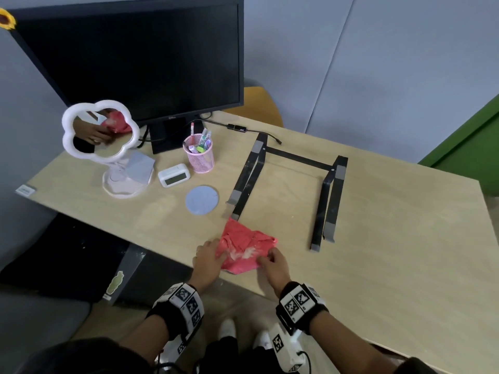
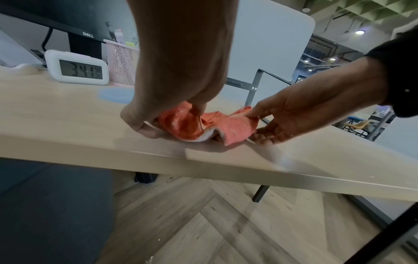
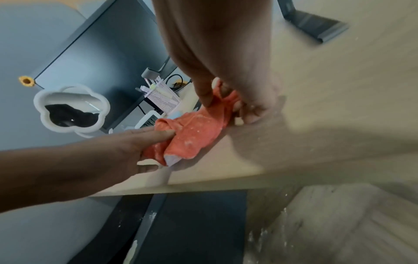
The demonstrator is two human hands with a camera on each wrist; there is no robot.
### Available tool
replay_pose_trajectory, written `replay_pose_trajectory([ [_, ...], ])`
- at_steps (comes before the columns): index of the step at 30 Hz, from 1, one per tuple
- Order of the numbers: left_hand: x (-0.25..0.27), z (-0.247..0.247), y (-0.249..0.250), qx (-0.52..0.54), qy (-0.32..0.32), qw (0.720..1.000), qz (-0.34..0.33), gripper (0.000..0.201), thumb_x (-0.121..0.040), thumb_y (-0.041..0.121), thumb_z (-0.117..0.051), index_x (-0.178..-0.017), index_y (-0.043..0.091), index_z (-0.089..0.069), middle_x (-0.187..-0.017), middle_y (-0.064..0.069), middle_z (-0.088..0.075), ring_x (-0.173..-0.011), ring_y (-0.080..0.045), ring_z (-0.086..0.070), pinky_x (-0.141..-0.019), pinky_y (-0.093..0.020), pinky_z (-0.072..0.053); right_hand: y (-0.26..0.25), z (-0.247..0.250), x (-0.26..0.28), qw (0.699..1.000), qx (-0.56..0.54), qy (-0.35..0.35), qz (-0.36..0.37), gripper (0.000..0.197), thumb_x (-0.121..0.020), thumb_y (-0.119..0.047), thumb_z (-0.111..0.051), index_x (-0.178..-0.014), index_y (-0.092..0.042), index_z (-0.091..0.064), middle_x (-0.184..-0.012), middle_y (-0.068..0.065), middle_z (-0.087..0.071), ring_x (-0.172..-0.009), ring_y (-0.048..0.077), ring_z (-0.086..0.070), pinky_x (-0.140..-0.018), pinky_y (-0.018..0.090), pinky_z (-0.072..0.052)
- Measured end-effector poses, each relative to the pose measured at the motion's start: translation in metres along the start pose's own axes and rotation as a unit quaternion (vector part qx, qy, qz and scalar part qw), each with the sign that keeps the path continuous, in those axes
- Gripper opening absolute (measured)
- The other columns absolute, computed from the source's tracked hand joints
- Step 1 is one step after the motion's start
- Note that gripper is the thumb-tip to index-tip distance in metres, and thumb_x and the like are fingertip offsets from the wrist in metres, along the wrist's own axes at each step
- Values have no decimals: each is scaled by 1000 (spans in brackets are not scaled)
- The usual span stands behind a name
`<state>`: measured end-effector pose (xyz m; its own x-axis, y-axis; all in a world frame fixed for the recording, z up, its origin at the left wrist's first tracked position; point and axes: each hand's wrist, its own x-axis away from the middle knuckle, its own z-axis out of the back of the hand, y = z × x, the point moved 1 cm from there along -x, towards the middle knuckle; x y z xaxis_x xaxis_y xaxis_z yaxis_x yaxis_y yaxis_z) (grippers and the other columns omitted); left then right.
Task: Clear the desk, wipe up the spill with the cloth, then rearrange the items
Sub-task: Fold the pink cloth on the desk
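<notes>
Between both hands (image 1: 208,259), crumpled cloth (image 1: 244,249)

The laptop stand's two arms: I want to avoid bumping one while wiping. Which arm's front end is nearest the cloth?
The left arm: its front foot almost meets the red cloth at its far corner. The right arm ends well off to the cloth's right.
</notes>
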<state>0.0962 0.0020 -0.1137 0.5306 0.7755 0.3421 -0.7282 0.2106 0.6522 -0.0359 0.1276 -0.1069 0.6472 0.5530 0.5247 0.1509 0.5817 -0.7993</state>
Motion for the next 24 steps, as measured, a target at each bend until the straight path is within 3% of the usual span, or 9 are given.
replay_pose_trajectory([
  [3, 4, -2, -2, 113, -14, 993, -38, 29, -87, 35, -51, -104, 13, -56, -94, -10, -69, -91, -32, -65, -84, -53, -51, -14, 11, 10, 996, -72, -31, 33, 18, -90, -1, -47, -95, -18, -48, -83, -2, -58, -77, 17, -55, -67, 24, -44],
  [7, 8, -6, 12, 226, -70, 970, -59, 19, -96, 24, -51, -114, 21, -56, -108, -2, -69, -100, -18, -67, -91, -44, -54, -28, 25, 22, 982, -171, -57, 51, 9, -101, -12, -32, -110, -12, -34, -90, 6, -55, -59, 4, -61, -48, 10, -46],
  [10, 15, -5, 35, 286, -115, 948, -78, 25, -96, 23, -48, -117, 36, -52, -109, 10, -69, -102, -4, -66, -88, -24, -55, -30, 35, 23, 961, -267, -53, 43, 19, -100, -20, -34, -119, -18, -33, -110, 14, -59, -78, 16, -68, -61, 22, -58],
  [12, 17, -6, 47, 296, -120, 943, -97, 24, -95, 22, -48, -116, 34, -53, -104, 12, -71, -98, 0, -66, -88, -23, -55, -32, 43, 27, 952, -298, -30, 61, 14, -99, -18, -38, -113, -21, -37, -111, 15, -61, -82, 22, -69, -67, 32, -60],
  [15, 16, -9, 54, 309, -98, 940, -103, 24, -95, 17, -51, -119, 23, -52, -102, 4, -70, -88, -2, -69, -74, -22, -56, -26, 62, 29, 966, -246, 29, 81, 28, -94, -6, -49, -115, -16, -34, -98, 8, -59, -72, 17, -69, -57, 28, -58],
  [17, 14, -15, 47, 306, -98, 946, -38, 26, -94, 15, -54, -116, 11, -42, -89, -14, -67, -59, -10, -68, -51, -23, -52, -12, 74, 28, 985, -157, 55, 34, 52, -85, 6, -58, -120, -18, -28, -97, 11, -56, -71, 19, -63, -54, 26, -54],
  [19, 15, -22, 36, 303, -122, 943, 61, 37, -94, 10, -54, -119, 8, -27, -80, -22, -62, -42, -15, -61, -40, -22, -46, 5, 80, 28, 994, -94, 27, -39, 63, -77, 13, -59, -121, -17, -24, -85, 14, -56, -58, 19, -55, -50, 27, -46],
  [21, 18, -25, 27, 291, -138, 943, 82, 36, -95, 6, -50, -117, 19, -25, -80, -21, -61, -44, -18, -60, -39, -23, -45, 15, 83, 30, 994, -67, -17, -82, 59, -77, 14, -58, -117, -16, -25, -71, 11, -52, -47, 16, -46, -43, 24, -39],
  [24, 26, -21, 26, 231, -180, 956, 22, 18, -96, 8, -47, -105, 23, -44, -77, -12, -64, -59, -21, -62, -48, -26, -45, 14, 83, 37, 995, -20, -84, -55, 49, -77, 13, -54, -113, -14, -36, -73, 6, -55, -48, 10, -49, -41, 17, -37],
])
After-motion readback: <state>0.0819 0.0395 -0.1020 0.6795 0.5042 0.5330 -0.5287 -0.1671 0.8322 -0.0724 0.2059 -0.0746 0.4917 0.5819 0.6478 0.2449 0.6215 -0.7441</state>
